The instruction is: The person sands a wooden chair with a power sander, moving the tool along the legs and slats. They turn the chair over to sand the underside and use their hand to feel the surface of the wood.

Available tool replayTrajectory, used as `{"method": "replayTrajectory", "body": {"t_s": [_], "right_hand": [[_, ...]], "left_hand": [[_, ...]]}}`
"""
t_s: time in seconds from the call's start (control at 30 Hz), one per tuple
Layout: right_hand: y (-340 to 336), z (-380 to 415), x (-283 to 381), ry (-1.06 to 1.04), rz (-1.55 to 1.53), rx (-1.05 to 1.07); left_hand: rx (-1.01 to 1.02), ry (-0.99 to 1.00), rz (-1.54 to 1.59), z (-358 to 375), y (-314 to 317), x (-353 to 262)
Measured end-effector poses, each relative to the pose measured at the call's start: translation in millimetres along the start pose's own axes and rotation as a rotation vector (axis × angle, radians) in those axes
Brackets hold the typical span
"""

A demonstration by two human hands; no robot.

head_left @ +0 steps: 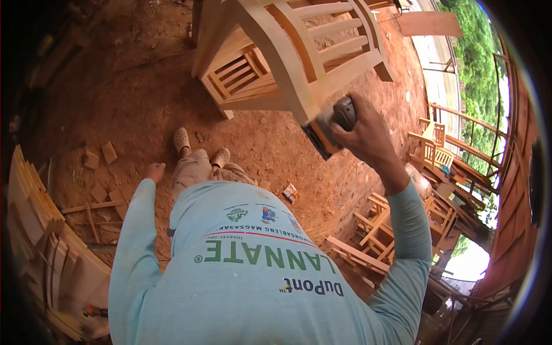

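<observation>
My right hand (368, 132) is wrapped round the dark grip of an orange and black power sander (325, 137). The sander's flat side is at the lower end of a curved, pale wooden piece of a slatted chair (282, 63), apparently touching it. The chair is tilted, with its slatted back toward the upper right and another slatted panel lower on the left. My left hand (154, 172) hangs beside my leg, away from the chair, with its fingers curled in and nothing seen in it.
Reddish dirt ground (276, 144) has wood chips and an orange wrapper (291, 193). Curved wooden boards (43, 230) stack at the left, near wood scraps (100, 155). Wooden frames (376, 224) pile at the right, with more chairs (434, 144) behind.
</observation>
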State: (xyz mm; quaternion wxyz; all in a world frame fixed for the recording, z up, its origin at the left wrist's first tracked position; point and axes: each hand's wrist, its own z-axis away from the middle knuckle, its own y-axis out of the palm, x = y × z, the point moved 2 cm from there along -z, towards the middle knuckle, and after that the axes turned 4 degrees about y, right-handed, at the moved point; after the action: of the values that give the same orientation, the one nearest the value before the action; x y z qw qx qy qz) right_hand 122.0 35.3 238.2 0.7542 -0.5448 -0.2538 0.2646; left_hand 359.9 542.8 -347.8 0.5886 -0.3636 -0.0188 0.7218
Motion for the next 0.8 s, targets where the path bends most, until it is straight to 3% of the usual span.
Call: {"method": "replayTrajectory", "body": {"t_s": [0.13, 0.27, 0.43, 0.5, 0.63, 0.8], "right_hand": [[-13, 7, -11, 0.042, 0.087, 0.112], [1, -7, -9, 0.023, 0.027, -0.045], [12, -17, 3, -0.058, -0.092, -0.195], [10, -14, -5, -0.053, -0.09, -0.125], [4, -5, -15, -0.06, -0.032, -0.05], [20, -21, -6, -0.11, -0.127, -0.283]], "left_hand": [[0.07, -0.044, 0.109, 8, -13, -25], [0.038, -0.074, 0.1, 19, -20, -40], [0.055, -0.041, -0.033, 1, -5, -12], [0.05, -0.028, -0.023, -7, -3, -4], [0.081, -0.072, 0.043, 21, -25, -55], [0.091, -0.057, 0.02, 12, -22, -56]]}}
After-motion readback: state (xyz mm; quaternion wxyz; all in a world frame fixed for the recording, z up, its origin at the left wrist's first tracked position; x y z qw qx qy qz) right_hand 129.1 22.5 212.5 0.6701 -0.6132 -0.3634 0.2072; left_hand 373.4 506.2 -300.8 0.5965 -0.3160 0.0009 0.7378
